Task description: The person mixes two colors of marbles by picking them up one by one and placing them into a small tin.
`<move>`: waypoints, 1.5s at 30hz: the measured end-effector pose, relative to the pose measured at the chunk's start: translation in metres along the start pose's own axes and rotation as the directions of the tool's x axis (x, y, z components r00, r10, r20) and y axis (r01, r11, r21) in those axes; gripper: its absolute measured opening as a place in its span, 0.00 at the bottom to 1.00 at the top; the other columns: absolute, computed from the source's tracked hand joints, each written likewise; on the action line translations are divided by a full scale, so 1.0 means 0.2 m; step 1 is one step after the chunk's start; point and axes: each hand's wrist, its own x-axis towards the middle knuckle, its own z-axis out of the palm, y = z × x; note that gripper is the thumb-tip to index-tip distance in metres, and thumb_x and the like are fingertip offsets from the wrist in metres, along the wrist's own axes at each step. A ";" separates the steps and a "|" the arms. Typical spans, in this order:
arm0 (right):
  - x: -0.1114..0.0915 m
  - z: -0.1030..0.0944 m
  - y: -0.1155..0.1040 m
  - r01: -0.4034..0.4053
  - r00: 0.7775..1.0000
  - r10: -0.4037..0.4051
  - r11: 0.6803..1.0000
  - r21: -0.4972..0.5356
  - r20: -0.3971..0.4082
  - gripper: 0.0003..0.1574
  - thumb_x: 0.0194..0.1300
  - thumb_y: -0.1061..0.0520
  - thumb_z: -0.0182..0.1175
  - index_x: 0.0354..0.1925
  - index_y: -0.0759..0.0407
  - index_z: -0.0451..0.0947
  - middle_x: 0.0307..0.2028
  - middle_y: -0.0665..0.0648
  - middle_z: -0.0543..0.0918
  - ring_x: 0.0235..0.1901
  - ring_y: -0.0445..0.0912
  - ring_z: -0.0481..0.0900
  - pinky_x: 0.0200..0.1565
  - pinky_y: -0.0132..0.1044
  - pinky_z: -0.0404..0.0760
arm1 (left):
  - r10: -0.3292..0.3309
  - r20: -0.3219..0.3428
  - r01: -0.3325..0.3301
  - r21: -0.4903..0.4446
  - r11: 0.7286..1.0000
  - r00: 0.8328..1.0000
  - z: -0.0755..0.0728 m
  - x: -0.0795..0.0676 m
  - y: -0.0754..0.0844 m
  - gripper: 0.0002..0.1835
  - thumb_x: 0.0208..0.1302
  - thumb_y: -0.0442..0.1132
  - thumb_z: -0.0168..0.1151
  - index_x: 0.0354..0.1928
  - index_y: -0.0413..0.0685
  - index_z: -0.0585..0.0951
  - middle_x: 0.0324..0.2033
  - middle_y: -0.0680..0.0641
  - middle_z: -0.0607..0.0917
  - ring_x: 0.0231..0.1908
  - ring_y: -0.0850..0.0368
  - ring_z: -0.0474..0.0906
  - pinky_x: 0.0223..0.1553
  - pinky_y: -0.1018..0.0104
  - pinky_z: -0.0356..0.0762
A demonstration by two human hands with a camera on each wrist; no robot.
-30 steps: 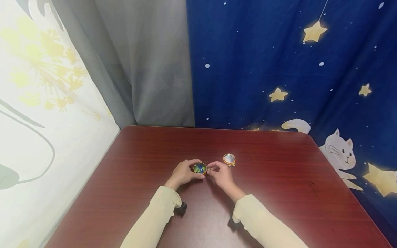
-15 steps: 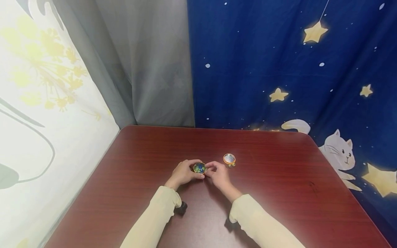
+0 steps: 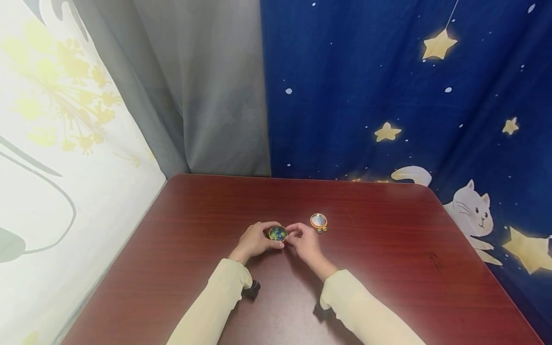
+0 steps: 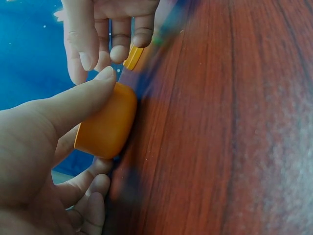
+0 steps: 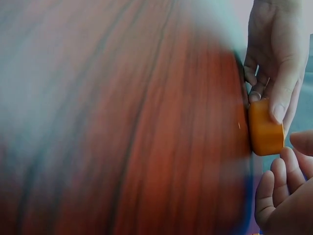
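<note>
My left hand [image 3: 257, 238] grips a small round orange container [image 4: 110, 122] between thumb and fingers, low over the table. Its walls are smooth, and blue and green contents show inside it in the head view. At the container's right rim is my right hand [image 3: 305, 242], its fingers bent and the thumb close to the index fingertip. Whether those fingertips pinch something small cannot be told. Just beyond the right hand lies a round, orange-rimmed disc [image 3: 318, 220] with a pale shiny face. Small round pieces [image 3: 322, 229] sit at the disc's near edge.
Both hands work over a dark red wood-grain table [image 3: 207, 206]. Behind its far edge hang a grey curtain [image 3: 224, 96] and a blue star-patterned curtain [image 3: 336, 96]. A pale printed cloth [image 3: 64, 191] runs along the left side.
My right hand has moved slightly left, up to the container's rim; a small thing seen at its fingertips a second ago no longer shows. The left hand and the disc have stayed put.
</note>
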 end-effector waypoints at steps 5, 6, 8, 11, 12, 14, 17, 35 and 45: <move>0.00 -0.03 0.01 0.024 1.000 -0.024 0.999 -0.025 0.006 0.11 0.51 0.70 0.68 0.35 0.63 0.83 0.24 0.52 0.83 0.26 0.43 0.80 0.32 0.36 0.77 | -0.002 -0.001 0.003 0.003 1.000 1.000 0.00 0.00 0.00 0.29 0.43 0.54 0.79 0.51 0.63 0.83 0.31 0.58 0.83 0.32 0.61 0.76 0.36 0.59 0.71; 0.00 -0.04 0.01 0.027 1.000 -0.027 0.999 -0.030 0.008 0.11 0.52 0.70 0.68 0.36 0.63 0.83 0.24 0.52 0.83 0.26 0.43 0.81 0.32 0.36 0.78 | -0.004 -0.001 0.004 0.003 1.000 1.000 0.00 0.00 0.00 0.29 0.43 0.54 0.79 0.51 0.63 0.83 0.31 0.58 0.83 0.32 0.61 0.76 0.36 0.59 0.71; 0.01 -0.05 0.01 0.032 0.999 -0.031 0.999 -0.043 0.010 0.11 0.52 0.70 0.69 0.36 0.62 0.83 0.24 0.52 0.83 0.27 0.44 0.81 0.33 0.38 0.78 | -0.005 -0.001 0.005 0.005 1.000 1.000 0.00 0.00 0.00 0.29 0.43 0.54 0.79 0.52 0.63 0.83 0.32 0.58 0.83 0.33 0.61 0.76 0.36 0.59 0.72; 0.01 -0.07 0.02 0.032 0.999 -0.031 0.998 -0.062 0.010 0.11 0.51 0.69 0.69 0.35 0.61 0.83 0.24 0.51 0.83 0.27 0.44 0.82 0.34 0.39 0.79 | -0.005 -0.002 0.005 0.011 1.000 1.000 0.01 0.00 0.00 0.30 0.43 0.55 0.79 0.52 0.63 0.82 0.32 0.57 0.83 0.33 0.61 0.76 0.36 0.59 0.72; 0.01 -0.07 0.03 0.033 0.999 -0.032 0.997 -0.065 0.010 0.11 0.51 0.69 0.69 0.35 0.60 0.83 0.24 0.51 0.83 0.27 0.45 0.82 0.34 0.39 0.79 | -0.005 -0.003 0.005 0.012 1.000 1.000 0.01 0.00 0.00 0.30 0.43 0.55 0.79 0.53 0.63 0.82 0.32 0.57 0.83 0.33 0.61 0.76 0.36 0.59 0.72; 0.01 -0.09 0.04 0.036 0.999 -0.036 0.997 -0.073 0.009 0.12 0.51 0.69 0.69 0.35 0.60 0.83 0.25 0.51 0.83 0.27 0.45 0.82 0.34 0.39 0.79 | -0.008 -0.006 0.008 0.014 1.000 1.000 0.01 0.00 0.00 0.31 0.43 0.55 0.79 0.53 0.63 0.82 0.31 0.57 0.82 0.32 0.61 0.76 0.36 0.59 0.72; 0.01 -0.10 0.05 0.040 0.999 -0.040 0.996 -0.080 0.012 0.12 0.51 0.69 0.69 0.35 0.60 0.83 0.25 0.51 0.83 0.27 0.45 0.82 0.33 0.39 0.79 | -0.016 -0.009 0.016 0.014 1.000 1.000 0.01 0.00 0.00 0.31 0.42 0.55 0.79 0.53 0.63 0.82 0.31 0.58 0.82 0.32 0.61 0.75 0.36 0.58 0.71; 0.00 -0.20 0.10 0.027 0.999 -0.031 0.995 -0.100 -0.035 0.14 0.49 0.69 0.71 0.37 0.62 0.83 0.30 0.54 0.85 0.31 0.48 0.84 0.36 0.40 0.80 | -0.032 -0.004 0.032 0.000 0.999 0.999 0.00 0.00 0.00 0.32 0.41 0.54 0.80 0.53 0.64 0.82 0.31 0.57 0.82 0.33 0.60 0.75 0.37 0.59 0.72; 0.00 -0.29 0.14 -0.015 0.998 0.008 0.993 -0.118 -0.056 0.15 0.49 0.69 0.71 0.39 0.61 0.83 0.34 0.56 0.85 0.33 0.50 0.84 0.37 0.41 0.80 | -0.034 0.002 0.034 0.003 0.999 0.999 -0.01 0.00 0.01 0.32 0.42 0.55 0.80 0.54 0.64 0.82 0.31 0.57 0.81 0.33 0.60 0.75 0.37 0.59 0.72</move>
